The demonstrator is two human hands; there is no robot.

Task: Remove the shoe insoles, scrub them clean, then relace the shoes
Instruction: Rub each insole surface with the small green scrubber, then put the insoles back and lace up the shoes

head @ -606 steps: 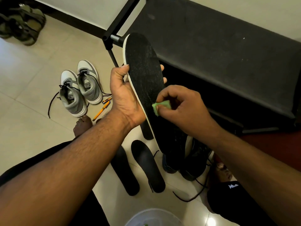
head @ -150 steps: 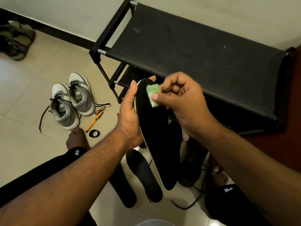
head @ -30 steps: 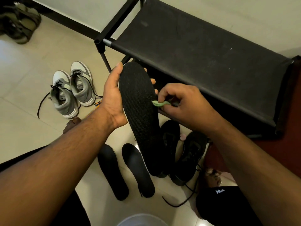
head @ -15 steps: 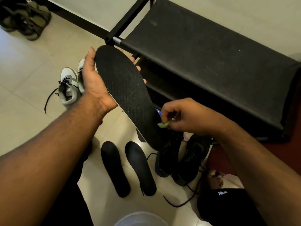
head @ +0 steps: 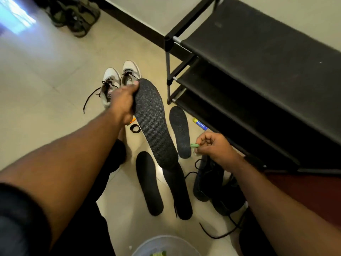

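lowered since a moment ago, the textured insole (head: 153, 124) hangs from the left hand (head: 123, 100), gripped at its toe for setting down; right hand (head: 212, 146) pinches the green scrub pad (head: 194, 145), clear of it.

Dim, motion-blurred; glare upper left

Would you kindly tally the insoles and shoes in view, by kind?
Insoles: 4, one held, three on the floor.
Grey sneakers: 2.
Black shoes: 2.
Olive sandals: cannot tell how many.
Total counted: 8.
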